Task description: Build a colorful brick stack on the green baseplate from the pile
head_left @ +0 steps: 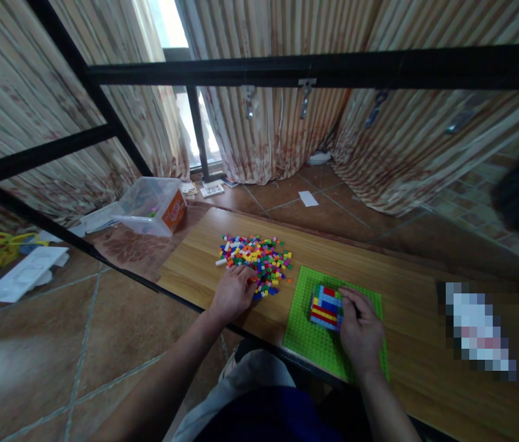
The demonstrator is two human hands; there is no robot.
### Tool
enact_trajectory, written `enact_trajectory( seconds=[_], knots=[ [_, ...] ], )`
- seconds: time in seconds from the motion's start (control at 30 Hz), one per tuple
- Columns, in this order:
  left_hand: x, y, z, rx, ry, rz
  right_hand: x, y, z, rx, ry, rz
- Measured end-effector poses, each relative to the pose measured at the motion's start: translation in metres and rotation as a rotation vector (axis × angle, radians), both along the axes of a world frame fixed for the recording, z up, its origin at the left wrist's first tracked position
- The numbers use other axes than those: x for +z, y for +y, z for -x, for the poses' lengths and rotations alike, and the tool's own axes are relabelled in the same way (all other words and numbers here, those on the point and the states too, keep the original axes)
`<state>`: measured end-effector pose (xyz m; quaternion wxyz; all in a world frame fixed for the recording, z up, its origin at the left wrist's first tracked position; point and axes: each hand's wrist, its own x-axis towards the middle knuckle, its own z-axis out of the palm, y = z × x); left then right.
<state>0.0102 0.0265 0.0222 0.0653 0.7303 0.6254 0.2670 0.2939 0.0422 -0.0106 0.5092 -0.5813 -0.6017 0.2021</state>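
A loose pile of small multicoloured toy bricks (263, 255) is spread on the wooden tabletop. My left hand (236, 291) rests at the pile's near edge with its fingers curled down among the bricks; what lies between the fingertips is hidden. To the right, a green studded baseplate (305, 334) lies flat. On it stands a small block built of toy bricks (326, 307), with red, yellow, blue and light blue rows on top. My right hand (363, 325) is closed at the right side of this block, index finger and thumb against its edge.
A clear plastic bin (148, 205) with an orange label stands on the floor beyond the table's left end. Black metal bars (268, 69) cross in front of the curtains. White pieces (22, 273) lie on the floor tiles at left. A blurred-out object (478, 328) lies on the table at right.
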Motion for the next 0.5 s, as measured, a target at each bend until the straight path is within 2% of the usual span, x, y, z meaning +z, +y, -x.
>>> enact_trajectory(
  seconds=[0.27, 0.4, 0.5],
  knots=[
    [0.0011, -0.0004, 0.0008, 0.015, -0.072, -0.037, 0.0003, -0.0002, 0.0006, -0.006, 0.006, -0.004],
    [-0.0021, -0.0016, 0.0024, 0.084, -0.24, -0.041, 0.0002, -0.0003, 0.0004, -0.003, 0.005, -0.002],
    [-0.0044, 0.0, 0.0019, 0.138, -0.457, -0.011, -0.0003, -0.0002, 0.0, 0.0, 0.002, -0.001]
  ],
)
